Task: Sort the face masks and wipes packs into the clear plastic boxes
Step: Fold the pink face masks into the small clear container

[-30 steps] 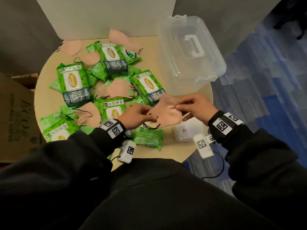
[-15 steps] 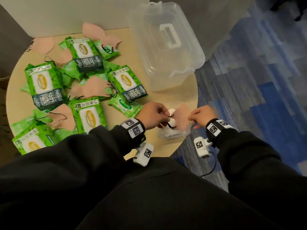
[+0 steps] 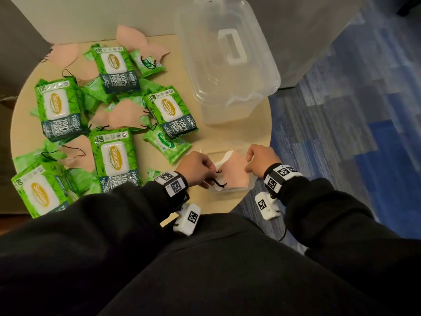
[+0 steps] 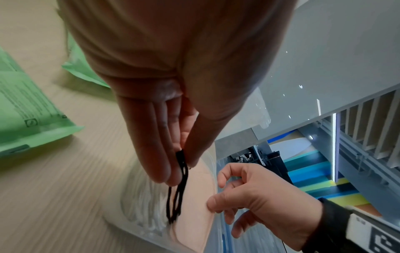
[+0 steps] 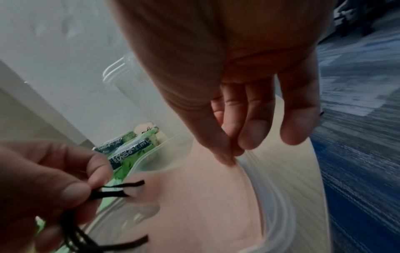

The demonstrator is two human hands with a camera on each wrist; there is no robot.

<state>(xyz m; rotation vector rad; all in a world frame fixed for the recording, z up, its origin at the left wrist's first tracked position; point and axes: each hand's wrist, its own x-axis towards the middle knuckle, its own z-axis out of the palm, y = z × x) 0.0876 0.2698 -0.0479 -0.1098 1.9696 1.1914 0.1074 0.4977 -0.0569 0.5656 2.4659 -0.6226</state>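
A peach face mask (image 3: 234, 173) lies in the small clear box (image 3: 249, 187) at the table's near edge. My left hand (image 3: 210, 176) pinches the mask's black ear loops (image 4: 179, 186) between thumb and fingers at the box's left side. My right hand (image 3: 248, 165) pinches the mask's right edge (image 5: 233, 160) over the box rim (image 5: 279, 215). Several green wipes packs (image 3: 114, 156) and more peach masks (image 3: 123, 117) lie scattered over the left of the round table (image 3: 227, 133). A large clear box (image 3: 227, 65) with a white-handled lid stands at the back right.
The small box sits close to the table's right front edge, with blue carpet (image 3: 341, 133) below. A small green wipes pack (image 3: 167, 143) lies just left of my left hand. A white panel (image 3: 91, 17) stands behind the table.
Both hands have carried the mask from above the table's middle down and right into the small clear box. The mask now lies flatter inside it.
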